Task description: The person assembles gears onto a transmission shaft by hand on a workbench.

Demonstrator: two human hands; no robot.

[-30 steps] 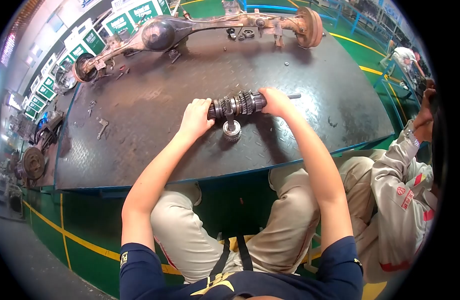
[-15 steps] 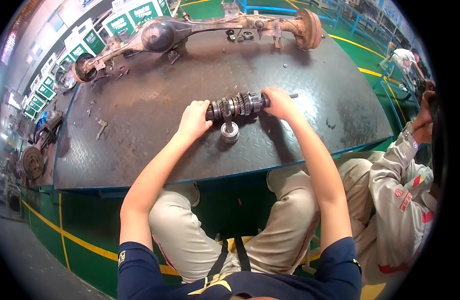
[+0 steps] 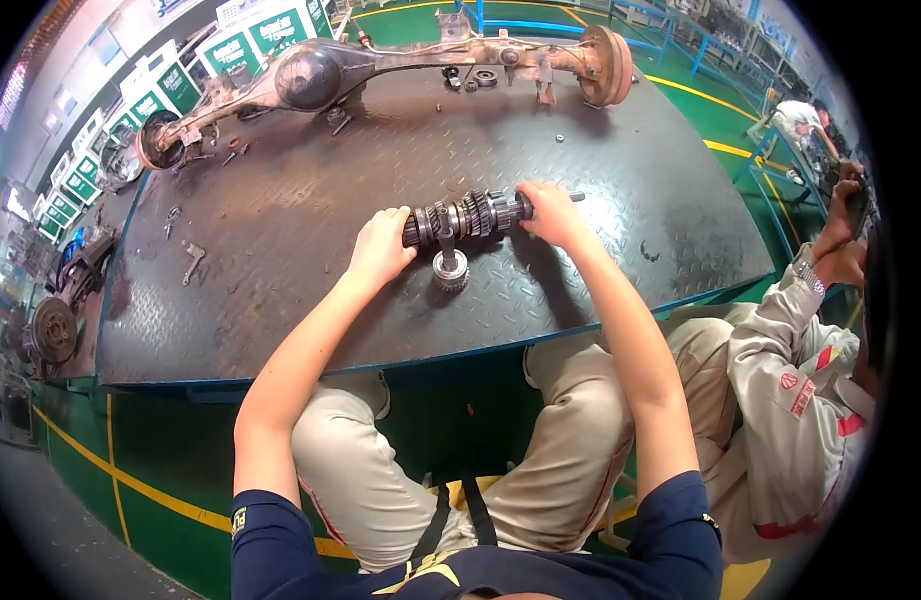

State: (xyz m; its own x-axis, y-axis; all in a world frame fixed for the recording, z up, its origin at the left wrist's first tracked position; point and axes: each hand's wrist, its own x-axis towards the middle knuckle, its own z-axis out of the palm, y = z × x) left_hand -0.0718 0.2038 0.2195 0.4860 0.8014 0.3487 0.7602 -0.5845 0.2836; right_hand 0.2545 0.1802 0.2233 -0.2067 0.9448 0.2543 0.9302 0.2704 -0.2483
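Observation:
A dark gear shaft (image 3: 475, 215) with several toothed gears lies crosswise over the steel-plate table (image 3: 310, 290). My left hand (image 3: 382, 245) is closed around its left end. At the opposite end my right hand (image 3: 552, 213) grips the shaft, and a thin rod end pokes out past the fingers. In front of the gears, a shorter shaft with a round, bright gear (image 3: 450, 268) points toward me. It meets or overlaps the long shaft; I cannot tell whether the two are joined. Fingertips on the far side are partly hidden.
A rusty axle housing (image 3: 315, 78) with brake drums spans the far side. Small metal rings (image 3: 485, 78) sit beneath it, and a flat bracket (image 3: 193, 262) lies at left. A co-worker's sleeve (image 3: 780, 345) is close on my right. The table's blue front edge (image 3: 430, 368) crosses before my knees.
The view has shifted slightly, so everything sits a little further left. Both hands keep the same hold on the gear shaft, with no clear movement of it on the table.

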